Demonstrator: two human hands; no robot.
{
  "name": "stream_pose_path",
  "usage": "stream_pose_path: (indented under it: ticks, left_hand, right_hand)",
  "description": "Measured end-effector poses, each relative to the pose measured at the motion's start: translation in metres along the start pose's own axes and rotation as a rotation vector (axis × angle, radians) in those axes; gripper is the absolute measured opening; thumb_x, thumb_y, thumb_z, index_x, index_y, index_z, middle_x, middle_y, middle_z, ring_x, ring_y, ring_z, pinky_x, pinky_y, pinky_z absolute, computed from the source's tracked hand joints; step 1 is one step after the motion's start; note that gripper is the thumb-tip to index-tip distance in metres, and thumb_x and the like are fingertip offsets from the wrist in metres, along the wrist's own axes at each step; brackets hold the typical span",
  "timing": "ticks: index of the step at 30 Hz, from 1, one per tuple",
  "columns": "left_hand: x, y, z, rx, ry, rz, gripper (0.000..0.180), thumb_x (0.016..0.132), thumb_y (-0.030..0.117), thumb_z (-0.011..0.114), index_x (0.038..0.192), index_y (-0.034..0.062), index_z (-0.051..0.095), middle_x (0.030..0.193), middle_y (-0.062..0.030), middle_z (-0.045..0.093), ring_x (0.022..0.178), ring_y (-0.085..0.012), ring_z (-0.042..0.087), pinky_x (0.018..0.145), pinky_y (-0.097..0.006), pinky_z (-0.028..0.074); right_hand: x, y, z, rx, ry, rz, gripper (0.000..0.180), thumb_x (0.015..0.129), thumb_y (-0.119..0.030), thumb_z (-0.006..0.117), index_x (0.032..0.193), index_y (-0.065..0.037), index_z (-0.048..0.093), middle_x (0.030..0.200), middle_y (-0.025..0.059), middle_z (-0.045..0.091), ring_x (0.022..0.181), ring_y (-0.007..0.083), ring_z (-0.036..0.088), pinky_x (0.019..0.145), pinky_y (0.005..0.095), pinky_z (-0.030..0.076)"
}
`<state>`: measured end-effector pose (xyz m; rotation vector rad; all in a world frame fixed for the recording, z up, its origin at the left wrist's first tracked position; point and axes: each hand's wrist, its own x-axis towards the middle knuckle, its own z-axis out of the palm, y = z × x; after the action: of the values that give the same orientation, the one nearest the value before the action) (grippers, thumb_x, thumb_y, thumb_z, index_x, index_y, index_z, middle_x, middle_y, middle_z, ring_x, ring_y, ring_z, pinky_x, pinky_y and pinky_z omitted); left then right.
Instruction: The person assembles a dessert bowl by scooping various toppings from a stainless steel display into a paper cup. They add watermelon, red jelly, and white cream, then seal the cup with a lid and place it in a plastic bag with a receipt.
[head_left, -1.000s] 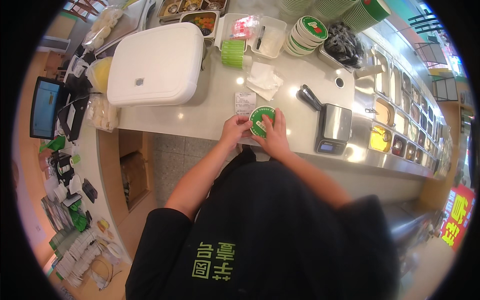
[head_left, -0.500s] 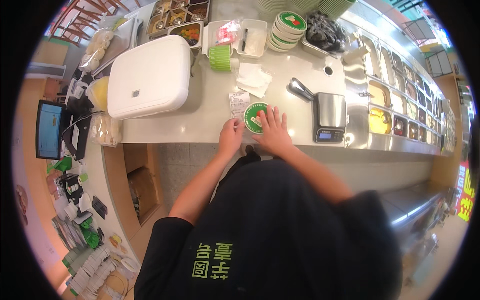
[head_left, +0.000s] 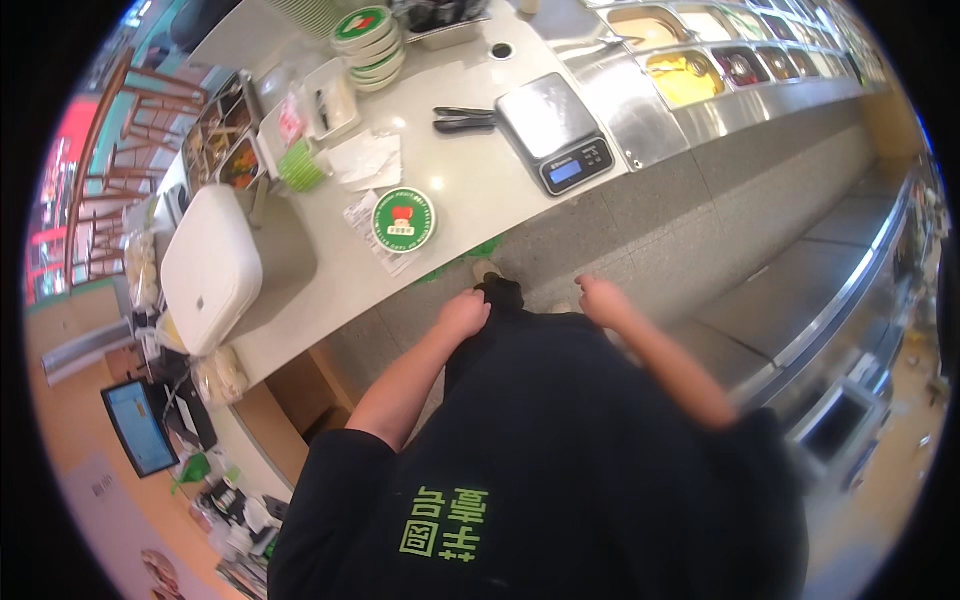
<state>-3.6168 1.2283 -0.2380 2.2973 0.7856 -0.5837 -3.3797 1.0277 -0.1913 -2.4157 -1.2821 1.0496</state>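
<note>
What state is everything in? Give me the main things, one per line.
Round green-topped tub: lidded, standing on the counter
Receipt: flat, partly covered by the tub
Scale: switched on
Computer screen: lit
White-topped box: covered
Tub stack: piled up, top one lidded
Napkins: lying loose
Tray of yellow food: uncovered

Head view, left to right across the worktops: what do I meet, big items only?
White-lidded container → round green-lidded tub → black handheld tool → digital scale → pan of yellow food.
</note>
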Motion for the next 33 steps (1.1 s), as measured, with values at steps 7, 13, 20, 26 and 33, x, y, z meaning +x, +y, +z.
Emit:
stream_pose_path:
  ticks: [7, 13, 20, 26, 33]
  left_hand:
    - [0.116, -0.028, 0.049, 0.224, 0.176, -0.155, 0.041, 0.090, 0.025, 0.055, 0.119, -0.0025, 0.051, 0.129, -0.0248, 0.051, 0.110, -0.0416, 0.058, 0.090, -0.049, 0.049]
    - [0.168, 0.021, 0.045, 0.511, 0.497, 0.173, 0.072, 0.086, 0.037, 0.065, 0.140, -0.0028, 0.037, 0.145, -0.0249, 0.036, 0.130, -0.0410, 0.042, 0.101, -0.047, 0.043]
    - [0.249, 0.063, 0.044, 0.202, 0.306, -0.133, 0.074, 0.081, 0.036, 0.074, 0.140, 0.0065, 0.041, 0.128, -0.0226, 0.056, 0.118, -0.0381, 0.055, 0.100, -0.047, 0.044]
    - [0.271, 0.020, 0.041, -0.157, 0.212, -0.148, 0.031, 0.087, 0.035, 0.063, 0.108, 0.0129, 0.068, 0.111, -0.0158, 0.067, 0.107, -0.0353, 0.062, 0.087, -0.049, 0.048]
    - [0.199, 0.057, 0.025, 0.023, 0.486, -0.219, 0.032, 0.092, 0.022, 0.050, 0.118, 0.0124, 0.065, 0.116, -0.0167, 0.066, 0.110, -0.0388, 0.060, 0.090, -0.048, 0.047]
  right_hand:
    - [-0.057, 0.073, 0.033, 0.271, 0.151, 0.144, 0.036, 0.089, -0.014, 0.053, 0.122, 0.001, 0.055, 0.106, 0.0244, 0.066, 0.102, 0.0404, 0.062, 0.088, 0.0461, 0.050]
    - [-0.104, 0.114, 0.069, 0.416, 0.172, 0.387, 0.035, 0.089, -0.014, 0.057, 0.120, 0.002, 0.058, 0.107, 0.0229, 0.067, 0.104, 0.0372, 0.063, 0.090, 0.0431, 0.050]
    - [-0.126, 0.108, 0.090, 0.359, 0.127, 0.363, 0.035, 0.091, -0.019, 0.055, 0.119, 0.000, 0.059, 0.112, 0.0233, 0.064, 0.106, 0.0385, 0.061, 0.094, 0.0446, 0.048]
    - [-0.141, 0.108, 0.101, 0.346, 0.108, 0.322, 0.031, 0.091, -0.019, 0.053, 0.115, -0.002, 0.063, 0.111, 0.0207, 0.065, 0.105, 0.0364, 0.062, 0.092, 0.0441, 0.049]
    - [-0.158, 0.087, 0.087, 0.338, 0.162, 0.246, 0.028, 0.090, -0.019, 0.054, 0.111, -0.003, 0.065, 0.108, 0.0193, 0.066, 0.101, 0.0352, 0.063, 0.090, 0.0443, 0.050]
